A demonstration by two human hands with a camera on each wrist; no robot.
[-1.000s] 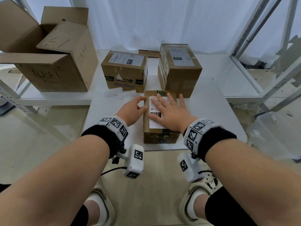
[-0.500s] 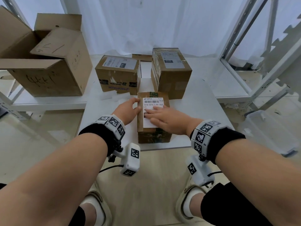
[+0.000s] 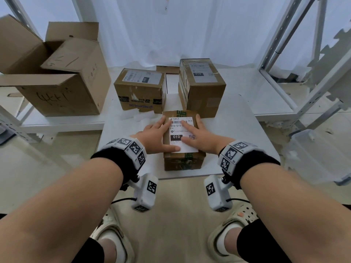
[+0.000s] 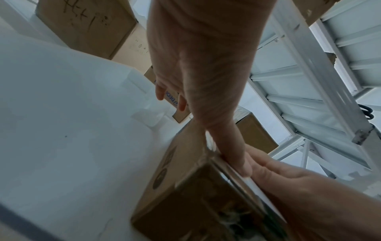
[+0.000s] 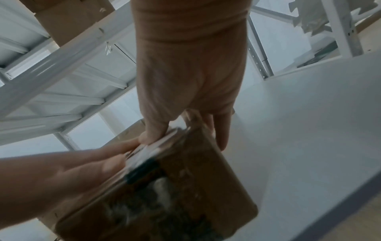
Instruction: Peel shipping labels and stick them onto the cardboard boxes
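A small cardboard box [image 3: 183,161] lies near the front edge of the white table [image 3: 237,141], with a white shipping label [image 3: 177,130] marked 010 flat on its top. My left hand [image 3: 153,133] lies against the box's left side, fingers straight, its thumb pressing the label's near edge. My right hand [image 3: 201,138] rests flat on the label's right half, its outer fingers reaching over the right edge. The left wrist view shows the left hand [image 4: 206,81] with its thumb on the box [image 4: 181,187]. The right wrist view shows the right hand [image 5: 185,78] flat on the box [image 5: 195,187].
Two labelled boxes [image 3: 140,92] [image 3: 202,88] stand just behind the small one. A large open box [image 3: 60,86] sits on the left shelf. White backing scraps [image 3: 136,115] lie left of the small box. A clear plastic bin [image 3: 319,154] and metal racking [image 3: 281,59] stand to the right.
My right hand swept left over the label, then back to its right half, uncovering most of the print. My left thumb moved from the box's far left corner to the label's near edge.
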